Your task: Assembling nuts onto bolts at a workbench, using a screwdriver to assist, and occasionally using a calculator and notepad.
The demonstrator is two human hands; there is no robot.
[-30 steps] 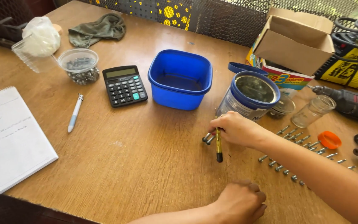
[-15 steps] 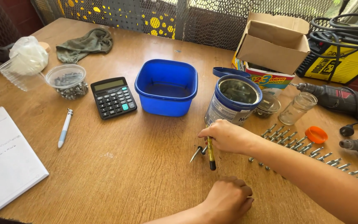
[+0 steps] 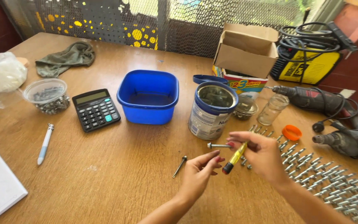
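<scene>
Right hand [image 3: 264,157] pinches a screw [image 3: 218,145] and yellow marker [image 3: 235,157] together — apparently freeing the left hand [image 3: 198,174], fingers loosely open beneath, gripping nothing — another screw [image 3: 180,166] lies beside them.

Yellow-black marker [image 3: 234,158] tilted, silver screw [image 3: 218,145] held level above the table, second screw [image 3: 180,166] lying flat

The bench [image 3: 117,178] is smooth, warm wood with a dull sheen. The tub [image 3: 148,96] is glossy blue plastic, the tin [image 3: 210,111] shiny metal, the screws [image 3: 324,178] bright steel. The rag [image 3: 65,58] is matt green cloth, and the box [image 3: 245,52] is plain brown cardboard.
</scene>
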